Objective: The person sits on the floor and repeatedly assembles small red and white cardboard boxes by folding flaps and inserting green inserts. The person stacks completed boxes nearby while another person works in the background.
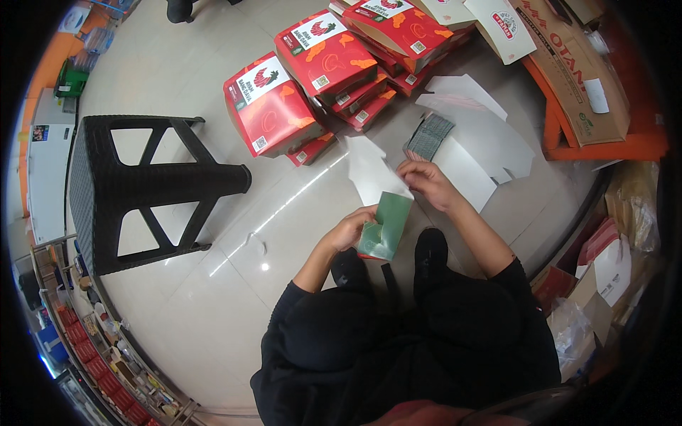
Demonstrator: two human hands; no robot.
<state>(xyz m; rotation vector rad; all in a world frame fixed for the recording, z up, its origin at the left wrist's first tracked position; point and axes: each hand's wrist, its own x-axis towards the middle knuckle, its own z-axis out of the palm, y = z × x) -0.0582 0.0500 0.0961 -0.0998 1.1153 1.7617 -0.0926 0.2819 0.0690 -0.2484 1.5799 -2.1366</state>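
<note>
A flat cardboard box blank (380,202), white on one side and green inside, is held above the floor in front of me, partly folded. My left hand (348,231) grips its lower green end. My right hand (426,181) pinches its upper edge where the white flap meets the green panel. Both forearms come up from my dark-sleeved body, and my black shoes (430,248) rest on the floor just below the blank.
Several folded red boxes (312,78) are piled on the tiled floor ahead. White flat blanks (483,135) and a grey stack of them (428,136) lie to the right. A black plastic stool (135,188) lies on its side at left. Brown cartons (575,71) stand at right.
</note>
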